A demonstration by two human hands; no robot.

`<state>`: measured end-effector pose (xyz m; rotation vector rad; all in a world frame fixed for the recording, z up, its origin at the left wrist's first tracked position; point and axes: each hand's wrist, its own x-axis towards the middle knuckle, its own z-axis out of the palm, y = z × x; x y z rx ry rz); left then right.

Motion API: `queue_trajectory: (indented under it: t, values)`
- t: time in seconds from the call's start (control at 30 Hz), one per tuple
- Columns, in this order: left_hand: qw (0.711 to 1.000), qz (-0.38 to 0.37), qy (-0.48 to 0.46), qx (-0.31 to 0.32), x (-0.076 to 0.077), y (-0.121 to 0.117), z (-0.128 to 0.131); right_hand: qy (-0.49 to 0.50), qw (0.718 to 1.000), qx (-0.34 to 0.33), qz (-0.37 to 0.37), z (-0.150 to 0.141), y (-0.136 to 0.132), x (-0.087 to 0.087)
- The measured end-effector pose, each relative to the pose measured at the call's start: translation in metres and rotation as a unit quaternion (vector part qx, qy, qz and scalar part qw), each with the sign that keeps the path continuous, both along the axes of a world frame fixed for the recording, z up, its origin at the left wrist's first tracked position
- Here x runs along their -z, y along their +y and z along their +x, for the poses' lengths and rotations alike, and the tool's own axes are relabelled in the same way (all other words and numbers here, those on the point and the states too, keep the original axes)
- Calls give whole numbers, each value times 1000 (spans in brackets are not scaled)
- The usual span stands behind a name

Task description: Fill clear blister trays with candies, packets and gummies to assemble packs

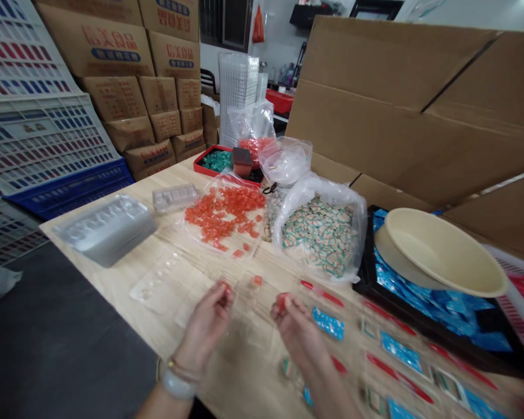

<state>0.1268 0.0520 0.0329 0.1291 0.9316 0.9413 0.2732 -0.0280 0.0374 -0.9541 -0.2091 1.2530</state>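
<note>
My left hand [210,317] is closed, with a small translucent red piece [225,286] pinched at its fingertips. My right hand [291,317] is closed too, and its fingers grip another small red piece [282,299]. Between the hands, a loose red piece [257,280] lies on the wooden table [244,384]. Beyond them, many more red pieces [227,209] are spread on a clear plastic bag. A clear moulded tray [163,288] rests left of my left hand. Close to my right hand lie a blue packet [328,323] and a red plastic knife-like stick [322,293].
Stacked clear trays [109,227] stand at the left. An open bag of small striped pieces [321,233] sits behind my right hand. A cream basin [441,253] rests over a black tray of blue packets [445,308]. Filled clear trays [402,381] cover the right front.
</note>
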Motion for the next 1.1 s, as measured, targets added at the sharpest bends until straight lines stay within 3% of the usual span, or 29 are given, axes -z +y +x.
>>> queue_trajectory:
  t: [0.07, 0.17, 0.27, 0.33, 0.43, 0.57, 0.67, 0.73, 0.87, 1.0, 1.1]
  values:
    - [1000, 17, 16, 20, -1, 5, -8, 15, 1000, 15, 2, 14, -4, -1]
    - [990, 31, 7, 135, -6, 2, -6, 37, 996, -76, 4, 17, -4, 0]
    - [982, 44, -17, 186, -12, -5, 4, 53, 990, -133, 9, 4, 2, 5]
    - [972, 56, -26, 226, -15, -7, 9, 9, 990, -142, 5, -5, 8, 9]
    - [953, 74, -11, 293, -14, -8, 8, -149, 971, -184, 12, -9, 12, 12]
    - [932, 115, 43, 341, -2, -10, 4, -344, 903, -258, 14, 1, 8, 17]
    - [904, 222, 205, 303, 16, -8, 7, -545, 815, -194, -27, 10, 11, 24]
    - [852, 320, 311, 274, 28, -5, 12, -629, 760, -161, -31, 14, 19, 31]
    - [765, 438, 385, 273, 42, 1, 19, -710, 678, -190, -14, 15, 37, 46]
    - [720, 475, 405, 303, 44, 1, 21, -764, 610, -205, -47, 11, 44, 52]
    - [704, 480, 408, 327, 42, 0, 22, -797, 558, -214, -85, 7, 47, 49]
